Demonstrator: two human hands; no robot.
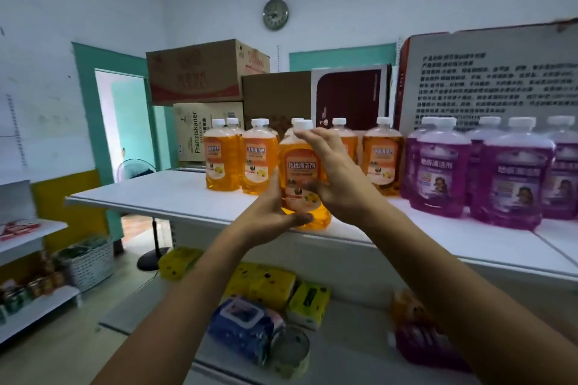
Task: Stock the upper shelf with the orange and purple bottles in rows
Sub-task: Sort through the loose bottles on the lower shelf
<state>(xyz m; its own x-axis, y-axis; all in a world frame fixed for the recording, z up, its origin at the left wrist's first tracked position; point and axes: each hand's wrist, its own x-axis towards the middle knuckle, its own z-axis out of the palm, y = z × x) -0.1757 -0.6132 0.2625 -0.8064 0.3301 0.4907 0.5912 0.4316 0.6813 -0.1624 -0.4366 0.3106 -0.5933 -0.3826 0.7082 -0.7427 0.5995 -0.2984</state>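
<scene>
**Orange bottle standing at the shelf's front edge, held between both hands**

A clear plastic bottle of orange liquid with a white cap [302, 175] is standing upright at the front edge of the white upper shelf [150, 194] — long axis vertical, cap pointing up, label facing the camera. The left hand [275, 212] is cupping its lower left side, fingers curling under the base. The right hand [331, 172] is gripping its right side, fingertips reaching up beside the cap and thumb pressing on the label.

The label is showing the characters 地板清洁剂 in a white band, above a picture of yellow fruit. Behind it, more orange bottles [258, 156] are standing upright in rows, labels forward with the same writing. To the right, larger purple bottles with white caps [509, 172] are standing together, carrying the same characters.

At the back of the shelf, a pale cardboard box [200, 131] is reading "Franziskaner" sideways. A grey board [488, 84] is carrying lines of print — too blurred to read.
</scene>
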